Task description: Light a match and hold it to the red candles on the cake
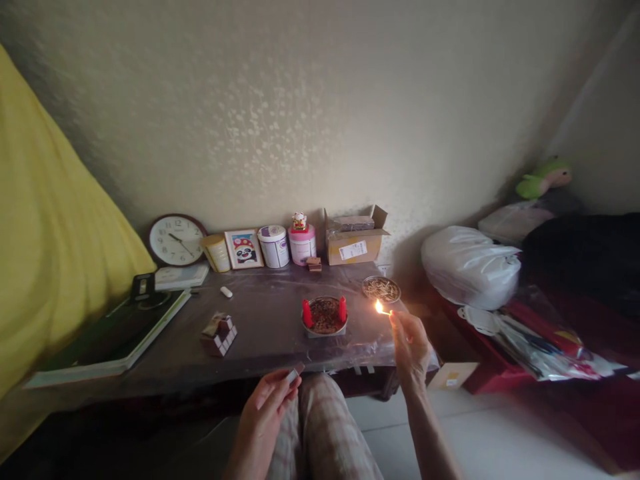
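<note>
Pinched in my right hand (411,343) is a burning match (384,311), its flame bright at the left end, over the right side of the table. My left hand (270,400) grips a small matchbox (295,373) below the table's front edge, above my lap. Between and beyond my hands stands a round dish (325,331) filled with dark grains. Two red candles (307,313) stand upright in it, one at each side; no flame shows on either. Behind the match lies a round dish of matchsticks (381,289).
Several small boxes (219,335) are stacked at left, near a large green book (110,333). A clock (177,240), canisters (274,247) and an open cardboard box (354,243) line the wall. Yellow cloth (55,233) hangs at left; white plastic bags (470,267) sit at right.
</note>
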`<action>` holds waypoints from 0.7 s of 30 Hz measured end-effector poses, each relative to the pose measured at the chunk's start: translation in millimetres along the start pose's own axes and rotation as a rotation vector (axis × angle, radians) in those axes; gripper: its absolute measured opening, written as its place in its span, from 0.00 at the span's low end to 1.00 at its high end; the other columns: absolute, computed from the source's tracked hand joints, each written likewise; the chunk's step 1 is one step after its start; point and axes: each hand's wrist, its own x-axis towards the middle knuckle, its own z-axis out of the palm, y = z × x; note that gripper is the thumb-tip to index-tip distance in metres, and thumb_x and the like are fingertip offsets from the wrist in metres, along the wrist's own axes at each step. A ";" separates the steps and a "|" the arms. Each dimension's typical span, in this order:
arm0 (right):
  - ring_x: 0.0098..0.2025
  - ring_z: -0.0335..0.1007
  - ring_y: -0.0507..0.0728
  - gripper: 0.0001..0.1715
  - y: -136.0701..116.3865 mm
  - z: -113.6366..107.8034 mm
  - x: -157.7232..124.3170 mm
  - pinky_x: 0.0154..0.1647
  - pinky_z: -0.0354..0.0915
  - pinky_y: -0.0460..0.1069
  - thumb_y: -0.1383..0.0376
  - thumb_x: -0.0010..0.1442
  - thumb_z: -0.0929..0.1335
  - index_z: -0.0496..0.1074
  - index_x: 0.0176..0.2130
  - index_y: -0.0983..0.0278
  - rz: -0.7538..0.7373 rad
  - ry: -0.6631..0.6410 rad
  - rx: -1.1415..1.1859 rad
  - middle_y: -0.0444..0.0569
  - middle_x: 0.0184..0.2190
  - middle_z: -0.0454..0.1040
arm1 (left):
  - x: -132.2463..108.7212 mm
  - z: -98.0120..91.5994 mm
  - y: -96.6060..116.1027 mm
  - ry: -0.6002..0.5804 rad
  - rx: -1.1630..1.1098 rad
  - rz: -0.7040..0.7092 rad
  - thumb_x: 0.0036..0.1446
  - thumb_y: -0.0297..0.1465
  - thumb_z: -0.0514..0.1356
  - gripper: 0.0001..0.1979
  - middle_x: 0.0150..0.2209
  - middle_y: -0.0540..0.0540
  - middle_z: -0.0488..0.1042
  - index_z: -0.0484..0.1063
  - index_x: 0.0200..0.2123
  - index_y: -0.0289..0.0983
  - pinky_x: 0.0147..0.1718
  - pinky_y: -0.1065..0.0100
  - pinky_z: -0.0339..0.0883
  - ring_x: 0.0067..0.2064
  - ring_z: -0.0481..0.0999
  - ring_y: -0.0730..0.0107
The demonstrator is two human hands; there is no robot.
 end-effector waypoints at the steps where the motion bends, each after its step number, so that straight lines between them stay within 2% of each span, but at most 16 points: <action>1: 0.36 0.70 0.57 0.14 -0.3 1.2 0.3 0.40 0.66 0.52 0.55 0.59 0.68 0.75 0.31 0.63 -0.005 -0.006 0.012 0.48 0.33 0.74 | -0.8 -1.4 0.8 0.010 0.001 -0.002 0.39 0.42 0.73 0.20 0.38 0.42 0.82 0.80 0.34 0.36 0.47 0.63 0.67 0.42 0.78 0.62; 9: 0.36 0.71 0.57 0.14 2.5 10.5 4.1 0.40 0.68 0.52 0.55 0.60 0.67 0.75 0.32 0.63 -0.040 -0.045 0.030 0.48 0.32 0.75 | -0.6 -12.4 0.3 0.074 -0.012 -0.070 0.31 0.43 0.75 0.23 0.33 0.44 0.83 0.80 0.31 0.37 0.45 0.64 0.68 0.40 0.79 0.62; 21: 0.38 0.72 0.58 0.11 5.6 27.8 4.7 0.41 0.68 0.54 0.59 0.60 0.67 0.76 0.33 0.63 -0.105 -0.113 -0.006 0.49 0.33 0.76 | 5.2 -14.8 0.3 0.112 -0.013 -0.100 0.28 0.44 0.76 0.25 0.33 0.43 0.84 0.80 0.31 0.37 0.44 0.62 0.68 0.38 0.80 0.62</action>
